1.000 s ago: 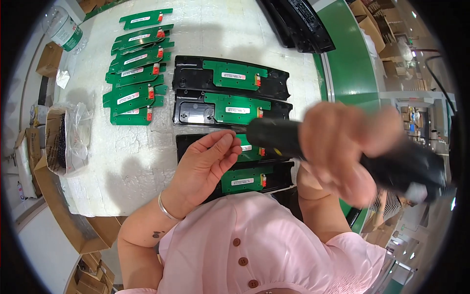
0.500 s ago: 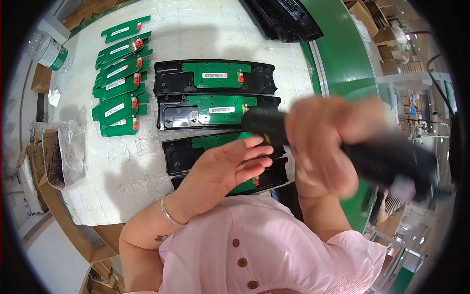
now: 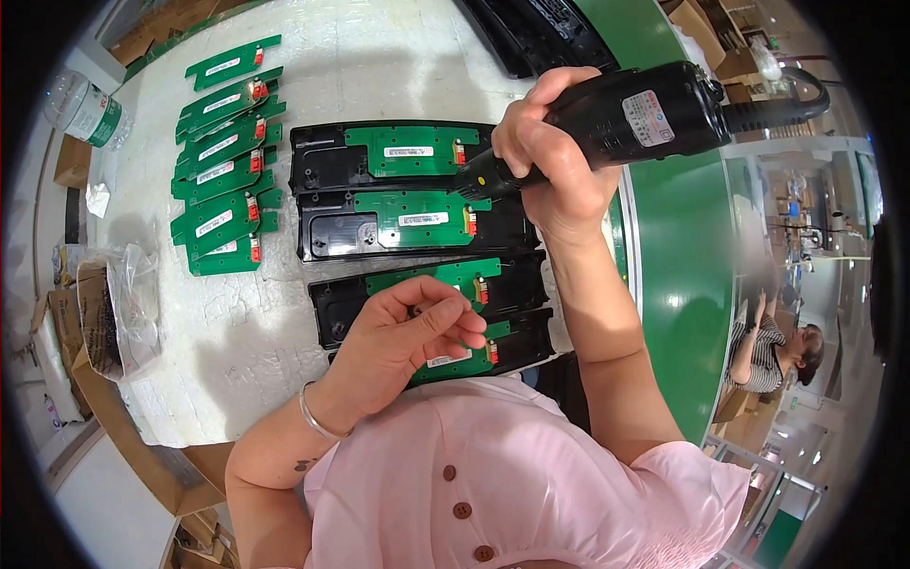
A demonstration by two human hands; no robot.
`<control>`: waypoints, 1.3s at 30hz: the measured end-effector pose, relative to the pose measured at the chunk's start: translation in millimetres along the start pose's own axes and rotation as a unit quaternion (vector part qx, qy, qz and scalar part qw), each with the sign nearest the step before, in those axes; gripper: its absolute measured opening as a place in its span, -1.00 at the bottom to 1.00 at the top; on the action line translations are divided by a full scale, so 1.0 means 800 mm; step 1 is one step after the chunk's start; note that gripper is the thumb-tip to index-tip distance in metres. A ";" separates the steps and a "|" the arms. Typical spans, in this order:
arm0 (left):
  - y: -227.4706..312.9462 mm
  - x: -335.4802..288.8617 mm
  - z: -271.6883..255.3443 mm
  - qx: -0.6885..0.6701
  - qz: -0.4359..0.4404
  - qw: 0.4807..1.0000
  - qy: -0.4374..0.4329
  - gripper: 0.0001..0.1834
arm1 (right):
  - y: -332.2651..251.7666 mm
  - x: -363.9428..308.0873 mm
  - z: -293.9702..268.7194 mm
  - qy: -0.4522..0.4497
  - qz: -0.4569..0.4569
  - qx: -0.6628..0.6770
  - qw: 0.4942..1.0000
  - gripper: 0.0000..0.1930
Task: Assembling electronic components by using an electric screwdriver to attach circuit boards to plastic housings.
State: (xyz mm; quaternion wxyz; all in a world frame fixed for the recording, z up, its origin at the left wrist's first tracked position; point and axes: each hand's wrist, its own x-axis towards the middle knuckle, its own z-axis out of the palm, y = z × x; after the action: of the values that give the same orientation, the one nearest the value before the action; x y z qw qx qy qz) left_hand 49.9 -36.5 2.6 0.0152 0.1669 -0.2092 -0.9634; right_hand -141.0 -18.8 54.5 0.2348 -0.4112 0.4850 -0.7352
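Note:
My right hand (image 3: 559, 156) grips a black corded electric screwdriver (image 3: 626, 119). Its tapered nose points left and down, over the right end of the upper black plastic panels; whether the tip touches anything is hard to tell. Above the lower panels, my left hand (image 3: 408, 327) has its fingers curled in toward the thumb, and whatever they hold is too small to make out. Several long black panels (image 3: 322, 156) lie in a column, each with a green circuit board (image 3: 422, 220) in it. Every board carries a white label, with a red and white connector by its right end.
More green circuit boards (image 3: 223, 147) are stacked in an overlapping row at the left of the white foam-like surface (image 3: 237, 332). Black plastic parts (image 3: 540, 33) lie at the far edge. A bottle (image 3: 90, 109) and a plastic-lined box (image 3: 114, 313) stand left. Another person (image 3: 773, 356) is off right.
My right hand has swung the screwdriver up and away from me, its nose now over the upper panels. My left hand has moved slightly nearer me, its outstretched fingers curling in.

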 end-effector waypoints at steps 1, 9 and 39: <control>0.000 0.001 0.000 -0.006 0.008 1.000 0.020 -0.83 | 0.001 0.000 0.001 0.008 0.005 0.024 1.000 -0.82; -0.001 0.001 0.001 -0.033 0.028 0.996 0.076 -0.88 | 0.008 0.011 0.002 -0.024 0.018 -0.006 1.000 -0.93; -0.018 0.007 0.023 -0.153 -0.042 0.985 0.064 -0.60 | -0.034 -0.047 -0.004 -0.037 -0.021 -0.010 0.999 -0.74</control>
State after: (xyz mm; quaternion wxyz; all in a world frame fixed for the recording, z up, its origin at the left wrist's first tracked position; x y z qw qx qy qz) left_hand 39.4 -16.4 10.9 0.0131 0.2328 -0.0505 -0.9711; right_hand -121.3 22.2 64.8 0.2326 -0.4506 0.4748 -0.7194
